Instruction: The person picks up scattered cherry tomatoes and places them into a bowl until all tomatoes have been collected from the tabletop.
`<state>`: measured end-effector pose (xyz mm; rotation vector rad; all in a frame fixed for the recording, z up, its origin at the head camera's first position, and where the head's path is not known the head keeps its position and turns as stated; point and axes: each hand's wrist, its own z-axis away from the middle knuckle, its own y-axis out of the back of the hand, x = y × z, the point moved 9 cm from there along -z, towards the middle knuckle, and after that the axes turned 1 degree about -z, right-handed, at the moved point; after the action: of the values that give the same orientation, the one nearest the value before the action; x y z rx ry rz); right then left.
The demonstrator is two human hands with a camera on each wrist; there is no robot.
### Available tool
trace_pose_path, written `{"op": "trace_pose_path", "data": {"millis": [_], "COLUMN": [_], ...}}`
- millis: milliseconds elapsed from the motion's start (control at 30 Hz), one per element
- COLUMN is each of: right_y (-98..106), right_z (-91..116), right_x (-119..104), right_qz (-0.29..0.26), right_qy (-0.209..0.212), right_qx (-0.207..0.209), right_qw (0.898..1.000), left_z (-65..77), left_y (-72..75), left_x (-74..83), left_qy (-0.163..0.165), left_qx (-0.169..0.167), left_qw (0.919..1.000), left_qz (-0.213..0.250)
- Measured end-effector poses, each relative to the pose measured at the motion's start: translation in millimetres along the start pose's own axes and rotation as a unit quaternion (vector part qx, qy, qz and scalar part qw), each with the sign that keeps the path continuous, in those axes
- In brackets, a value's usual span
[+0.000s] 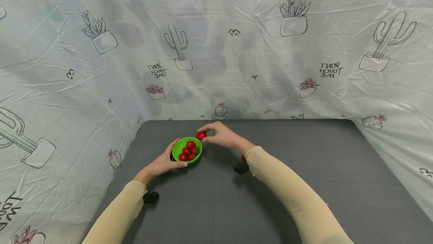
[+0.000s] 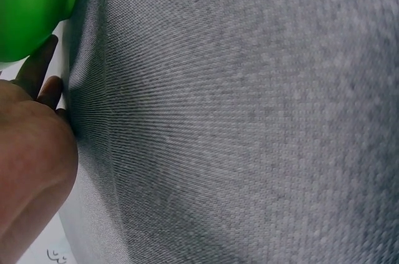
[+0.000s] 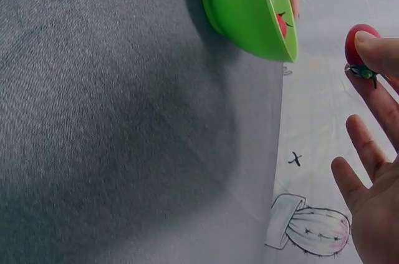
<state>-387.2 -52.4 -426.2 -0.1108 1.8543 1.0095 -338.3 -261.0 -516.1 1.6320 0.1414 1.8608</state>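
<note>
A green bowl (image 1: pixel 178 149) with several red cherry tomatoes (image 1: pixel 191 145) in it sits left of the middle of the table. My left hand (image 1: pixel 163 164) holds it from the left, thumb at the near side and fingers round the far side. In the left wrist view, fingertips of that hand (image 2: pixel 31 139) touch the bowl's outer wall (image 2: pixel 31 8). Beside the bowl's far right rim, my right hand (image 1: pixel 221 135) pinches another cherry tomato (image 1: pixel 201 135) between thumb and forefinger. The right wrist view shows this tomato's green stem (image 3: pixel 365 73); the other fingers are spread.
A small red thing (image 1: pixel 243 158) shows beside the right sleeve, mostly hidden. Black devices sit at the left wrist (image 1: pixel 150 197) and right wrist (image 1: pixel 241 168). Behind the dark grey table (image 1: pixel 209 206) hangs a pale cloth (image 1: pixel 209 86) printed with cacti.
</note>
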Motion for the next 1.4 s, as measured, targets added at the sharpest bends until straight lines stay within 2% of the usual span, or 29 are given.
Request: {"op": "trace_pose_path", "data": {"millis": [133,500,967,1400], "right_y": [-6.5,-20.4,-37.6,-36.0], "right_z": [-2.6,-9.5,-18.5,-18.9], "right_x": [-3.3,-6.5,-6.6,-6.2], "right_qz": [-0.007,0.006,0.037,0.037], "right_qy": [0.011,0.006,-0.024,-0.033], "right_qx": [-0.008,-0.018,-0.024,-0.021], "right_qw": [1.0,1.0,0.999,0.999], "left_z": [0.0,0.5,1.0,0.5], "left_y": [-0.4,-1.6,-2.0,-0.6], "left_x": [0.5,1.5,3.0,-0.8], "left_qy": [-0.001,0.006,-0.005,-0.001], "left_qx": [0.0,-0.008,-0.012,-0.012], "left_qw": [1.0,0.9998,0.9996,0.9993], "left_qz": [0.008,0.015,0.025,0.036]}}
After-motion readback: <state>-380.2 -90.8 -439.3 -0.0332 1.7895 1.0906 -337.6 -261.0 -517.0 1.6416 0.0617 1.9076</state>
